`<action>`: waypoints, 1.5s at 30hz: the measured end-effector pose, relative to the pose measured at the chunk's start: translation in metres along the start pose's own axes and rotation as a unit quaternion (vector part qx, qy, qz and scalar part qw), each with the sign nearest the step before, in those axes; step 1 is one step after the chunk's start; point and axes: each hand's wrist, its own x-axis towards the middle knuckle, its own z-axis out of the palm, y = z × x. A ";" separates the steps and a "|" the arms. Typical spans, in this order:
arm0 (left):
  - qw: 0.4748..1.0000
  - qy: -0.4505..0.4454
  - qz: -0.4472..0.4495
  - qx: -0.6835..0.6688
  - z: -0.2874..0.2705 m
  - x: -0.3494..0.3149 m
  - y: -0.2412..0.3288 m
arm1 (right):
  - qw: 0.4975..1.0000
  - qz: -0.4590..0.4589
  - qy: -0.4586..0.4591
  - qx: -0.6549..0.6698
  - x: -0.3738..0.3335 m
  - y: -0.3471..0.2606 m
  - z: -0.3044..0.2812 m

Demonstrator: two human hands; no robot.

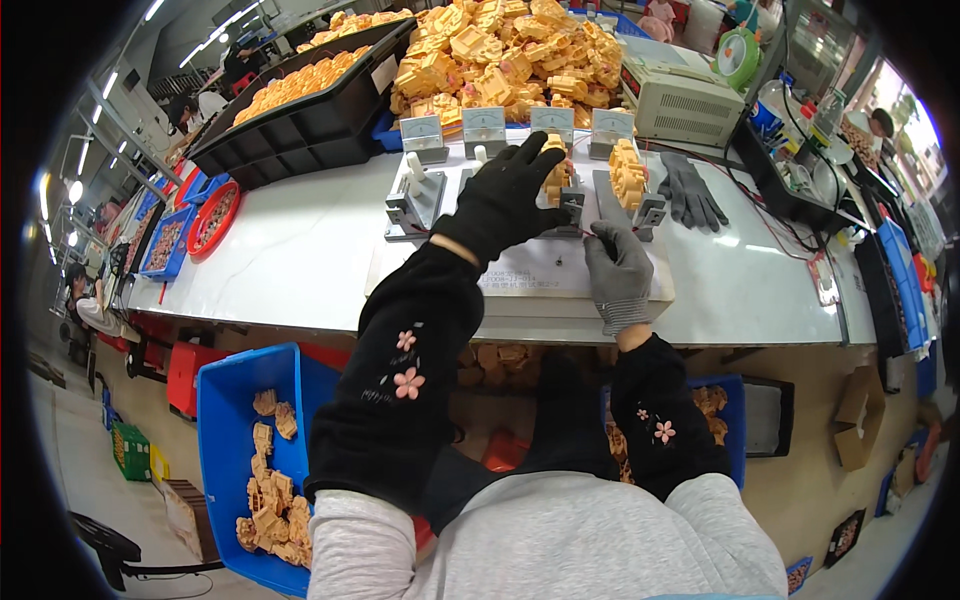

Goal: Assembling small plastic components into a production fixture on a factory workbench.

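My left hand (500, 195), in a black glove, reaches over a test fixture on a white base (530, 283). Its fingers are spread and its thumb is apart, beside a yellow-orange plastic part (556, 172) standing upright in a clamp. Whether the fingertips touch that part is hard to tell. My right hand (618, 268), in a grey glove, is closed low beside the same clamp, its thumb and fingers bent together; what they pinch is hidden. Another yellow-orange part (627, 175) stands in the clamp to the right. The left clamp (416, 200) holds no yellow part.
Several panel meters (484, 128) line the fixture's back. Behind rises a heap of yellow-orange parts (510, 60); a black crate (290, 120) stands left, a beige instrument (685, 100) right. A spare grey glove (690, 190) lies nearby. Blue bins (225, 400) sit below the table.
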 end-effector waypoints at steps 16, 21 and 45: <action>0.758 0.287 -0.572 0.128 -0.128 -0.536 -0.165 | 0.987 -0.131 -0.097 -0.001 0.036 0.068 -0.018; 0.679 0.082 -0.728 0.046 -0.064 -0.689 -0.142 | 0.981 0.119 -0.018 -0.151 0.008 -0.009 0.009; 0.635 0.427 -0.434 -0.475 -0.111 -0.466 -0.087 | 0.885 -0.349 -0.259 -0.165 -0.101 -0.061 0.078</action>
